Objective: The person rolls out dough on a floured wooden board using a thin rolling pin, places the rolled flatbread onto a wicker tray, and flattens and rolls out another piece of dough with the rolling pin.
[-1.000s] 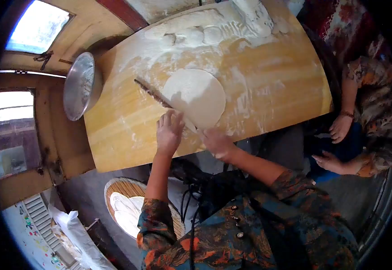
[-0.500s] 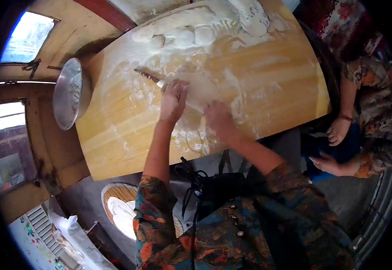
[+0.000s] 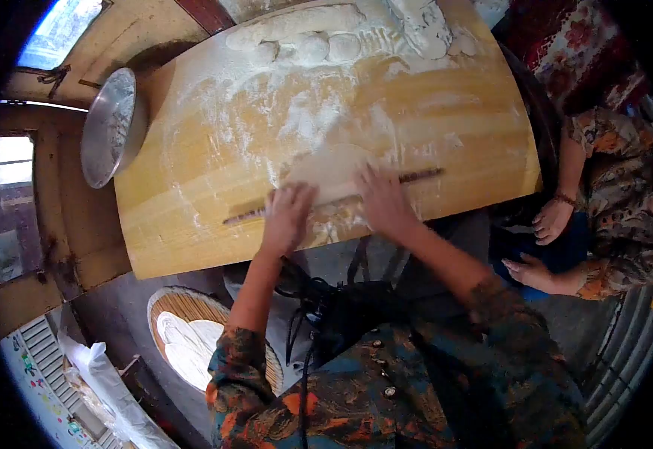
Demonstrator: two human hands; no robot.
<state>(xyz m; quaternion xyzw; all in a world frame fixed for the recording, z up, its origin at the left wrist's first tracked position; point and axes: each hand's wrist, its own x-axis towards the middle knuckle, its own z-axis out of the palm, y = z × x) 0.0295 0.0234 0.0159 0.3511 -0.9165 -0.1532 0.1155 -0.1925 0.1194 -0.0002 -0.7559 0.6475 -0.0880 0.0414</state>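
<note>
A thin dark rolling pin (image 3: pixel 420 176) lies slantwise across the near part of the floured wooden board (image 3: pixel 469 112). Both of my hands press on it from above, fingers curled over its middle part. My left hand (image 3: pixel 289 213) is on the left stretch of the pin, and my right hand (image 3: pixel 385 200) grips it further right. Between and beyond my fingers lies a flat sheet of dough (image 3: pixel 334 163), its near part under the pin. Both hands are slightly blurred, and the pin's middle is partly hidden.
At the board's far side sit several dough balls (image 3: pixel 311 49), a long dough piece (image 3: pixel 296 26) and flour. A metal bowl (image 3: pixel 128 123) stands by the left edge. Below, a round woven tray (image 3: pixel 163 305) holds flat dough sheets (image 3: pixel 188 348). Another person's hands (image 3: pixel 553 221) are at right.
The rolling pin has gone from pointing away under my left hand to lying crosswise under both hands. Both hands have come nearer to me on the left. The view has shifted slightly.
</note>
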